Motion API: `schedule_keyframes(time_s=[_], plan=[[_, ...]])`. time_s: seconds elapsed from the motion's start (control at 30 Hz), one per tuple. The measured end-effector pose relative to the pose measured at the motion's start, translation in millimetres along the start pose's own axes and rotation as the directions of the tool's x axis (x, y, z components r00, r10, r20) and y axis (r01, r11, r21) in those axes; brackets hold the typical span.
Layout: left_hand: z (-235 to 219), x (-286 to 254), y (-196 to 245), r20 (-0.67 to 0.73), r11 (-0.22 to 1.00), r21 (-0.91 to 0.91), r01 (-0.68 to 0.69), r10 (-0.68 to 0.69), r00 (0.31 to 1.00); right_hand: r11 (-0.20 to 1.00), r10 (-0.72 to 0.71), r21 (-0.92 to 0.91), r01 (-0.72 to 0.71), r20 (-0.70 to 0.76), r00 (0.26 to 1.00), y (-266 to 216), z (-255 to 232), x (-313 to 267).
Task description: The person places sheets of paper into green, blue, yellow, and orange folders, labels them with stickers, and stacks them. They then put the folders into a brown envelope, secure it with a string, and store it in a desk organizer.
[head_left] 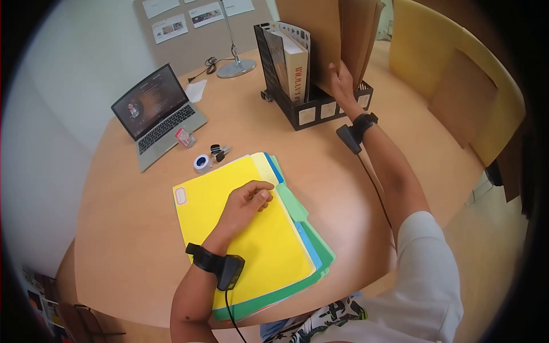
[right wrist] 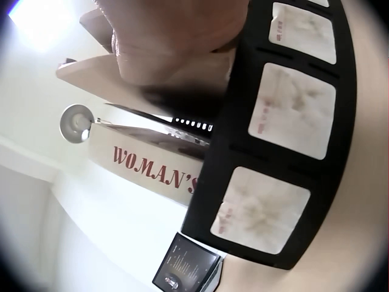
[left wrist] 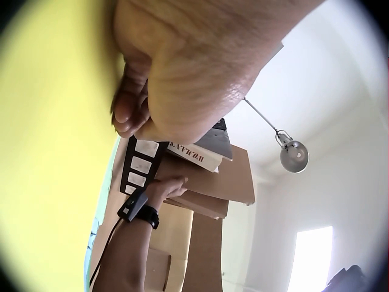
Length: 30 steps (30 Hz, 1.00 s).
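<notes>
My left hand (head_left: 246, 208) lies over a stack of folders, its fingers loosely curled with nothing between them. A yellow folder (head_left: 209, 223) tops that stack; green and blue folder edges (head_left: 320, 246) stick out on its right. At the back, my right hand (head_left: 343, 86) grips the lower edge of a tall brown cardboard folder (head_left: 313, 43), which stands in a black desk file holder (head_left: 314, 117). In the right wrist view the hand (right wrist: 176, 36) covers much of the folder. Another brown folder (head_left: 359, 46) stands on the right.
A thick book (head_left: 296, 74) and a binder fill the holder's left side. Left on the table are an open laptop (head_left: 163, 114), a small red-and-white box (head_left: 184, 137), a tape roll (head_left: 202, 163) and black clips (head_left: 219, 152). A lamp base (head_left: 236, 68) stands behind; a yellow chair (head_left: 457, 74) is right.
</notes>
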<state>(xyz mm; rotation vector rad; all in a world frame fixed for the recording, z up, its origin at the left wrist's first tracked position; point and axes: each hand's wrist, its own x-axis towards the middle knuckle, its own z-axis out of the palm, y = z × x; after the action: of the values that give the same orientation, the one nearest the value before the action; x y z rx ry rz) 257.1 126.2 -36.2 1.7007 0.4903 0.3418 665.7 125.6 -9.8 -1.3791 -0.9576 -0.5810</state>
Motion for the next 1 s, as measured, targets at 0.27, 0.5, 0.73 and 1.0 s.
schedule_keyframes(time_s=[0.27,0.5,0.73,1.0], plan=[[1,2,-2,0.023,1.0,-0.008,-0.011,0.011,1.0,0.873,0.224,-0.484,0.05,0.491,0.842,6,-41,22],[2,4,-2,0.046,1.0,-0.012,0.011,-0.01,0.999,0.765,0.194,-0.617,0.187,0.496,0.846,-12,-28,-1],[2,2,2,0.034,1.0,0.019,0.0,-0.001,0.999,0.863,0.326,-0.495,-0.104,0.388,0.862,-55,-37,5],[2,4,0,0.046,0.999,0.042,-0.008,0.006,0.999,0.738,0.34,-0.669,0.093,0.487,0.804,-8,-41,3]])
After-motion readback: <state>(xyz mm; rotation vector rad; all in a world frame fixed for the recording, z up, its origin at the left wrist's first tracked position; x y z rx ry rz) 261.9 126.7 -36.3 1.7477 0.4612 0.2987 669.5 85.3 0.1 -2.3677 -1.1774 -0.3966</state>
